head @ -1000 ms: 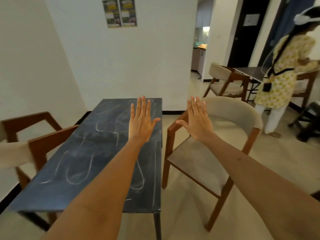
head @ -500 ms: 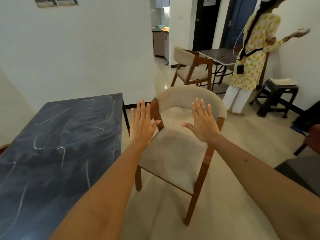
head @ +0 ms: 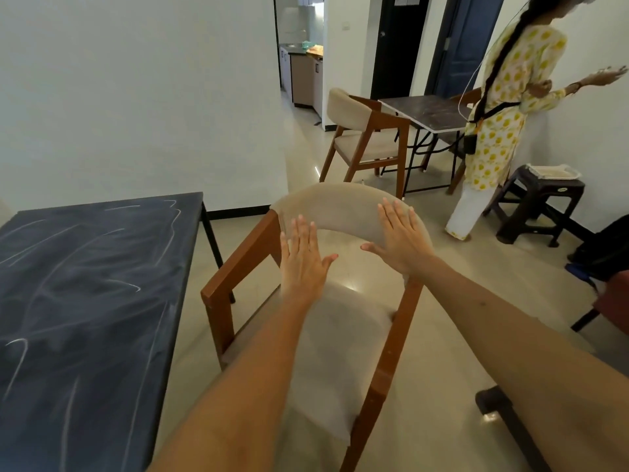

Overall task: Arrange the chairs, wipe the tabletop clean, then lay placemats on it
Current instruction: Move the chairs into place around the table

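Fingers straight and held close together, both hands reach palm-forward toward the curved padded backrest (head: 343, 202) of the nearest chair (head: 326, 335); the left hand (head: 303, 264) hangs in front of its left end and the right hand (head: 398, 238) in front of its right end, each thumb angled inward, and nothing is gripped. Whether the palms already touch the padding I cannot tell. Set one at each end like this, the hands look ready to take the backrest evenly, which I judge is meant to turn or slide the chair without it swinging. The chair stands just beside the right edge of the dark table (head: 88, 301), angled away from it, not tucked in, which would explain why it gets attention first. The tabletop carries many pale chalky streaks, so the wiping step looks not yet done, and no placemats or cloth are in view. Counted: two hands, two tables, the second being a dark table (head: 425, 112) farther back, and two beige chairs with wooden frames, the second chair (head: 360, 137) drawn up to that far table. One dark plastic stool (head: 541, 206) stands by the right wall, and one other person (head: 503, 107) stands beside the far table.
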The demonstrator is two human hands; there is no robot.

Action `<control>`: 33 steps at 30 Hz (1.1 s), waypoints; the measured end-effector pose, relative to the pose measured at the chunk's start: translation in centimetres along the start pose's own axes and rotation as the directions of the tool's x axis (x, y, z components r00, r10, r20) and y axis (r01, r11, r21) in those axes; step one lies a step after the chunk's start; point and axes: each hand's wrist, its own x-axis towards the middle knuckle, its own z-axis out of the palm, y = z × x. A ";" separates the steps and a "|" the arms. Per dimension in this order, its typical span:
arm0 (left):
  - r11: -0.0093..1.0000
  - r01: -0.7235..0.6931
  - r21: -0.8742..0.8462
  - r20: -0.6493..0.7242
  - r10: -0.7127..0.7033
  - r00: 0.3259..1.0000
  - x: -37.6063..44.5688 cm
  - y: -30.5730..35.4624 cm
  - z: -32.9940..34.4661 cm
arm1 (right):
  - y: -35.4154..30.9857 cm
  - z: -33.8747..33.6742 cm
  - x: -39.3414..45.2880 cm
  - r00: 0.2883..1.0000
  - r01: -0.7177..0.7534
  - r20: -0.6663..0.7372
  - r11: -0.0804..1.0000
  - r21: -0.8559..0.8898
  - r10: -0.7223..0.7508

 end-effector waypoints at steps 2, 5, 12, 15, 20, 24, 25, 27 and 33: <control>1.000 -0.019 0.000 0.028 0.019 0.999 0.9 1.6 1.6 | 1.5 0.7 2.1 1.000 0.017 -0.010 1.000 0.013 -0.016; 0.999 -0.044 -0.027 0.090 0.046 0.995 2.2 5.3 3.6 | 4.2 1.7 4.9 0.999 0.032 -0.002 0.998 0.053 -0.032; 0.998 -0.005 -0.063 0.329 0.026 0.944 2.5 13.2 9.5 | 10.2 5.7 10.0 0.995 0.043 0.092 0.997 0.063 -0.049; 0.968 0.167 -0.189 0.569 -0.031 0.822 2.2 15.1 11.9 | 12.1 8.0 12.3 0.976 0.037 0.210 0.995 0.088 -0.055; 0.897 0.404 -0.182 0.884 -0.031 0.466 0.5 17.1 14.1 | 13.7 11.1 15.0 0.926 -0.154 0.371 0.969 0.192 0.074; 0.911 0.412 0.023 0.827 -0.249 0.504 -1.6 18.3 14.6 | 13.1 12.5 16.5 0.849 -0.342 0.467 0.930 0.134 0.245; 0.898 0.438 0.042 0.792 -0.297 0.533 -2.0 18.7 14.4 | 13.0 12.8 16.7 0.847 -0.340 0.462 0.936 0.093 0.262; 0.871 0.488 0.061 0.734 -0.370 0.569 -2.6 19.4 14.2 | 13.2 13.7 17.1 0.838 -0.367 0.458 0.928 0.069 0.297; 0.821 0.564 0.088 0.706 -0.451 0.546 -2.9 19.9 14.4 | 16.3 16.2 17.8 0.832 -0.488 0.422 0.837 0.248 0.361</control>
